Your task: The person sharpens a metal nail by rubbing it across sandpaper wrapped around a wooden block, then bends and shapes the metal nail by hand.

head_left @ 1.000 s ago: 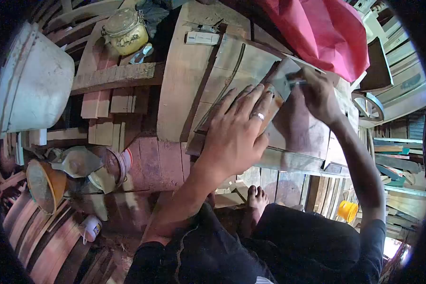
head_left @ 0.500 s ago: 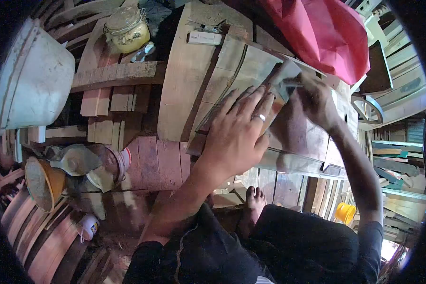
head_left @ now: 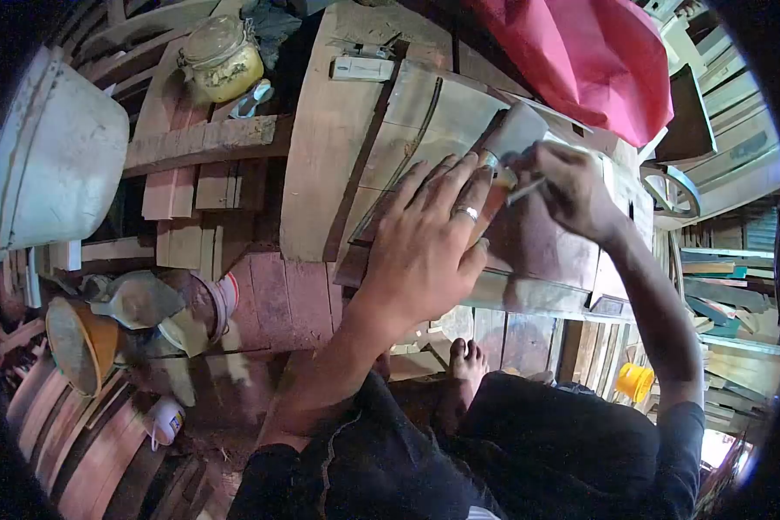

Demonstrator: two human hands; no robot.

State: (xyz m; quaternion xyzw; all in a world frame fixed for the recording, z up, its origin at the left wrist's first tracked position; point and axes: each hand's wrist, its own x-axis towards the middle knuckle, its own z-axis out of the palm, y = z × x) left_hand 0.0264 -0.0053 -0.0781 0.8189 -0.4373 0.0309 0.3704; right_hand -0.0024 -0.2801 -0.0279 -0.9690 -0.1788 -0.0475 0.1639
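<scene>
A slim, pale tool (head_left: 527,190) slants toward two o'clock over a flat, stained wooden panel (head_left: 461,121) lying at one o'clock.

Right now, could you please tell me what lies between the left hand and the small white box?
In the head view: a pale panel with a curved dark strip, then a dark band, between left hand and box.
</scene>
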